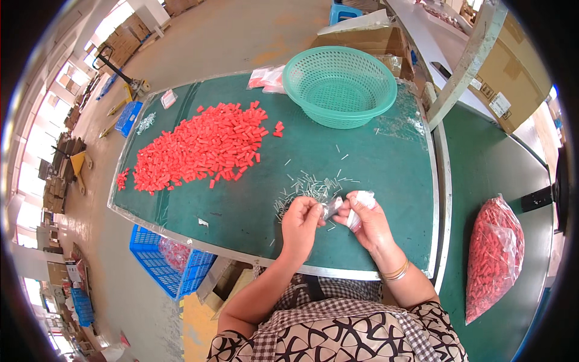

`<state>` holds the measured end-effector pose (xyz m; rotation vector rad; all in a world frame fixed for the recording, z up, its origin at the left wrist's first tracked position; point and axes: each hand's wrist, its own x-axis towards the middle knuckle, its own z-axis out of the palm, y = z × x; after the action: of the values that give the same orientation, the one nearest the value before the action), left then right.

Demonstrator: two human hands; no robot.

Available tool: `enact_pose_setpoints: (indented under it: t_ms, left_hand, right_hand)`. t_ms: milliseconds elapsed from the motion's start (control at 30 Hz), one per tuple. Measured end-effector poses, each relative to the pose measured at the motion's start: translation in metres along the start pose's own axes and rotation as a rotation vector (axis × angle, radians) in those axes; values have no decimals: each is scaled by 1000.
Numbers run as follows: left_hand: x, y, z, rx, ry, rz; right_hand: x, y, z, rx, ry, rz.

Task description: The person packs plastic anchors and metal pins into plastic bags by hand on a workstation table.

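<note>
My left hand (300, 226) and my right hand (369, 224) are close together over the near right part of the green tabletop (241, 211). Between them is a small clear plastic bag (332, 207), pinched at its edge by the left fingers. My right fingers are closed round the whitish, crumpled part of the plastic; whether it is the same bag or a second one I cannot tell. Just beyond the hands lies a loose scatter of thin metal pins (309, 186), like small nails or screws. Farther left is a big heap of short red plastic plugs (202, 145).
A green perforated basket (301, 110) stands at the far right, with small red-and-white packets (265, 77) beside it. A blue crate (172, 265) sits below the table's near left edge. On the right are a metal post (464, 69) and a large bag of red plugs (494, 253).
</note>
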<state>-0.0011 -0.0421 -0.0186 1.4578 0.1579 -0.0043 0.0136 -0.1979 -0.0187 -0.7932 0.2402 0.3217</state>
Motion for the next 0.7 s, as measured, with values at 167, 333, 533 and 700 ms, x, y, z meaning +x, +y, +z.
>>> enact_pose_setpoints:
  t_ms: [167,333,533,700]
  left_hand:
    - [1,2,-5,-150,90,22]
    - [-4,-5,1,-112,105,114]
    - [-12,-8,5,-21,-4,60]
    - [-6,-8,-5,-318,-59,-64]
  right_hand:
    - [-5,-7,2,-13,-51,-36]
    - [-6,1,6,-378,-81,-75]
    - [-4,0,5,-369,-61,25]
    - [2,-1,-6,-122,-151,120]
